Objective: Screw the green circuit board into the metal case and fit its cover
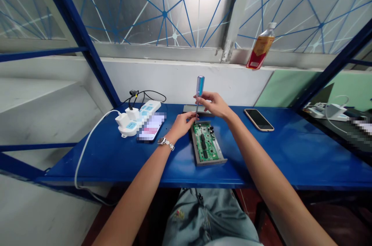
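A screwdriver (pixel 200 85) with a clear blue handle stands nearly upright over the far left corner of a green circuit board (pixel 207 143). The board sits in a grey metal tray-like casing (pixel 210 162) on the blue table. My right hand (pixel 213 102) is closed, its fingertips pinching the screwdriver just under the handle. Lower down, my left hand (pixel 185 123) has its fingers pinched round the shaft, close to the casing's corner. The screwdriver's tip is too small and covered to make out. Behind my hands lies a flat grey metal piece (pixel 190 108), partly hidden.
On the left are a white power strip (pixel 149 108) with plugs and cables, and a phone (pixel 151 126) with a lit screen. Another phone (pixel 258 119) lies to the right. A drink bottle (pixel 261 46) stands on the window ledge. The blue table (pixel 180 174) ends just before my lap.
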Demonstrator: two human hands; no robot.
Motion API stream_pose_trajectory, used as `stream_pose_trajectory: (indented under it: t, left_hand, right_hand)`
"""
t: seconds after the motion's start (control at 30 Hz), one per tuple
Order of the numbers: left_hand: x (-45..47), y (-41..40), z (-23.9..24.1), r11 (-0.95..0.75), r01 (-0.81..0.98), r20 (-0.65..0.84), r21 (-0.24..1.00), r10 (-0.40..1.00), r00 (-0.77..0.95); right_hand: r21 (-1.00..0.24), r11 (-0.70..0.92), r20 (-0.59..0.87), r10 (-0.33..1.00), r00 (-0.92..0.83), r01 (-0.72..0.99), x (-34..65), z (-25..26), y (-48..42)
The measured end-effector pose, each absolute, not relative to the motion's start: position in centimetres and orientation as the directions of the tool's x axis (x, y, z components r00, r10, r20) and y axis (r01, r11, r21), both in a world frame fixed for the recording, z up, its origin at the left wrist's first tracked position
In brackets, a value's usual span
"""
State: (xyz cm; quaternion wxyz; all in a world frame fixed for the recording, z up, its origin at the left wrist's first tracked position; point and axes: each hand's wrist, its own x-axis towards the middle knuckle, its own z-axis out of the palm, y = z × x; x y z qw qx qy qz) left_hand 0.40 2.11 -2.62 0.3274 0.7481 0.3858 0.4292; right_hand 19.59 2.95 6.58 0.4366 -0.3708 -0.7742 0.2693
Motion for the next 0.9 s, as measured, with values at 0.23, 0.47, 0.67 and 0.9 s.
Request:
stream_pose_trajectory:
  t: [0.23,0.47,0.67,0.9]
  left_hand:
    - [0.5,2.2,-2.8,-0.490,0.280,0.404,0.825,0.859,0.314]
    - [0.6,2.2,-2.9,-0.474,0.297,0.392,0.829,0.871,0.296]
    - [0.6,2.2,-2.8,-0.497,0.268,0.413,0.825,0.855,0.313]
    - [0.8,2.3,-2.8,-0.502,0.150,0.436,0.852,0.838,0.330]
  right_hand:
    - [-0.592,0.487,0.641,0.767,0.009,0.642,17.4,5.7,1.5]
    - [-0.541,0.469,0.645,0.764,-0.014,0.698,16.9,6.1,1.6]
    - [-0.651,0.602,0.588,0.785,-0.195,0.462,18.1,6.0,2.8]
    - [-0.838,0.512,0.413,0.821,-0.394,0.187,19.1,6.5,4.0]
